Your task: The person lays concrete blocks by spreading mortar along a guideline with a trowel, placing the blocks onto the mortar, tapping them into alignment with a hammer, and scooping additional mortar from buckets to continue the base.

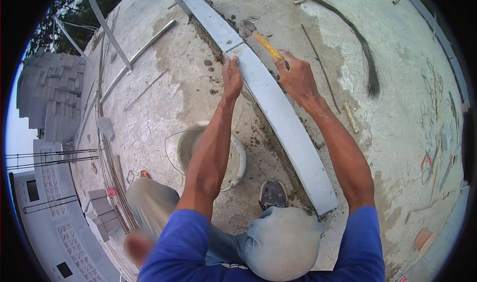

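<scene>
A row of long pale blocks (278,103) lies on a mortar bed (263,123), running from the far upper left toward my feet. A joint (234,47) divides two of them. Beside this joint, my left hand (232,78) rests against the block's left edge, its fingers stretched out. My right hand (295,78) grips the yellow handle of a hammer (268,45), whose grey head is over the blocks' right edge beyond the joint; whether it touches is unclear. Under my left forearm stands a round bucket (239,170) with grey mix inside, partly hidden.
Stacked grey blocks (52,91) stand at the left, near metal bars (139,53) and long rods (102,148). A bundle of dark wire (365,38) and a wood scrap (351,117) lie on the right. My shoe (273,194) is beside the near block.
</scene>
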Demonstrator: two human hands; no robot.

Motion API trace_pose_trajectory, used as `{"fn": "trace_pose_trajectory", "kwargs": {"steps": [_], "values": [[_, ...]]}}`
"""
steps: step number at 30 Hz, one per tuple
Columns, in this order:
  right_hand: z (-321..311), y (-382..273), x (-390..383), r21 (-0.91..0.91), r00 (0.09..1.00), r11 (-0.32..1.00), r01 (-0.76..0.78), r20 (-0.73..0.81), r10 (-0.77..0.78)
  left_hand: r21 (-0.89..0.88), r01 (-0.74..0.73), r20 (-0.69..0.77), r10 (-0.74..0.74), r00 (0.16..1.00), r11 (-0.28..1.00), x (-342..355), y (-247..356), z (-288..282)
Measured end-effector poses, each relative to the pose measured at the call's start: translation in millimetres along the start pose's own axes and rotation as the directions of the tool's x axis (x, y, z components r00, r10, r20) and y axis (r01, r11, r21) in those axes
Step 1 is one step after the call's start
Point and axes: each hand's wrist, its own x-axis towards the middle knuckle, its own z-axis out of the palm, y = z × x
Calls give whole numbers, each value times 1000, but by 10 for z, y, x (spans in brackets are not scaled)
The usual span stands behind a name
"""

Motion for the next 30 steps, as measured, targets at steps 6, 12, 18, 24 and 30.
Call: {"fn": "trace_pose_trajectory", "kwargs": {"steps": [6,12,18,24,30], "values": [[421,23,500,-119,992,990,75,110,-61,-6,5,-38,-6,999,1000,-66,7,170],[513,-87,567,-125,988,990,69,143,-51,34,26,-42,-24,999,999,1,-73,93],[563,3,589,-146,987,986,83,148,-61,39,75,-38,-73,997,996,-15,-37,125],[549,-15,588,-124,989,987,100,122,-84,12,55,-15,-55,998,998,-7,-21,125],[535,-33,581,-79,993,991,109,62,-104,-69,51,9,-50,999,996,-19,-17,132]]}}
